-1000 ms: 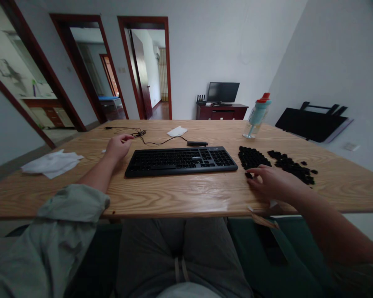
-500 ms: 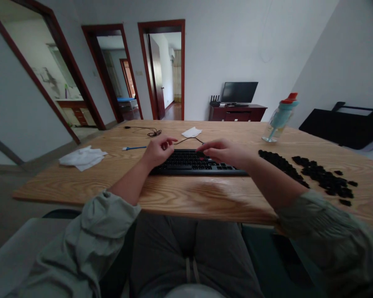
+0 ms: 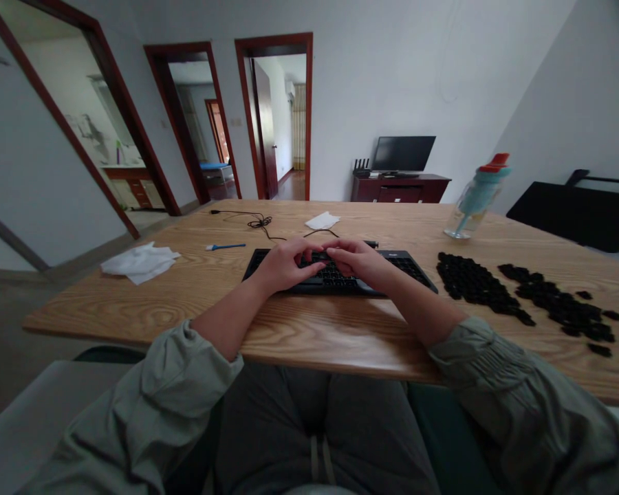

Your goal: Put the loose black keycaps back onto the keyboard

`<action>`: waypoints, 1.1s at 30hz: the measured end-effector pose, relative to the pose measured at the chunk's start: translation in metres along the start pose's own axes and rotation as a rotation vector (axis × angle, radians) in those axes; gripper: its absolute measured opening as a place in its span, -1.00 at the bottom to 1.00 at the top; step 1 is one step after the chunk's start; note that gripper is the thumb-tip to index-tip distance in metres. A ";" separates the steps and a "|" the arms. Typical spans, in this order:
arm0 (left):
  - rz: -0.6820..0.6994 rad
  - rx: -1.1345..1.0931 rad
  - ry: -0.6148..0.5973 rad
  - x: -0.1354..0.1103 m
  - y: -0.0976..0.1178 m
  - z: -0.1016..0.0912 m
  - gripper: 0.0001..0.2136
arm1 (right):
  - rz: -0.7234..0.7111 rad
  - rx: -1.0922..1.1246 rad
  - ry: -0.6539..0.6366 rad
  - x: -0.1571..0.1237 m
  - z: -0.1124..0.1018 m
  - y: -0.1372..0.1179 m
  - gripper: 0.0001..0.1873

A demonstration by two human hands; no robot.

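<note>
A black keyboard (image 3: 402,265) lies on the wooden table in front of me, with part of its key area covered by my hands. Just over it, my right hand (image 3: 358,262) has its fingers pinched together on a small black keycap, mostly hidden by the fingertips. My left hand (image 3: 289,262) comes up to the right fingertips from the other side; its thumb and forefinger are bent but apart, and nothing shows between them. To the right lie loose black keycaps (image 3: 477,285), several in a dense patch, and a more scattered group of keycaps (image 3: 562,302).
A blue-handled brush (image 3: 228,246) and crumpled white tissue (image 3: 142,262) lie at the left. Behind the keyboard are its coiled cable (image 3: 261,221) and a folded tissue (image 3: 322,221). A clear bottle with a red lid (image 3: 474,199) stands at the back right of the wooden table (image 3: 309,330).
My right hand has moved left and my left hand right, so their fingertips now meet over the keyboard. The view has shifted slightly, and more of the keyboard's right end shows.
</note>
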State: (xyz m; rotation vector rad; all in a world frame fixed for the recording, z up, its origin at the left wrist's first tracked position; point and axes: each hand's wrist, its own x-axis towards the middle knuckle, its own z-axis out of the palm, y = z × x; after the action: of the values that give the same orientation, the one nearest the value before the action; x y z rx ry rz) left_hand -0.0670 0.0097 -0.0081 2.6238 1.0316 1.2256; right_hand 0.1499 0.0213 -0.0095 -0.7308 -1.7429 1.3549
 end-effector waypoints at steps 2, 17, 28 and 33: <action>-0.006 0.002 0.006 0.000 -0.002 0.000 -0.76 | -0.014 -0.027 0.001 0.001 0.000 0.002 -0.62; -0.297 -0.101 0.393 0.003 -0.043 -0.035 -0.76 | 0.098 -0.068 0.276 -0.002 -0.007 -0.007 -0.66; -0.423 -0.112 0.297 -0.010 -0.086 -0.059 -0.80 | -0.134 -0.693 0.261 -0.001 -0.020 0.016 -0.53; -0.483 -0.139 0.201 -0.016 -0.096 -0.070 -0.77 | -0.121 -0.803 0.247 -0.004 -0.021 0.014 -0.53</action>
State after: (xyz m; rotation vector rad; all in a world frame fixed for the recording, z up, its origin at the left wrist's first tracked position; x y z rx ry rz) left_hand -0.1760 0.0594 -0.0021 2.0085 1.4422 1.3869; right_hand 0.1696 0.0326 -0.0219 -1.1350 -2.0716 0.4157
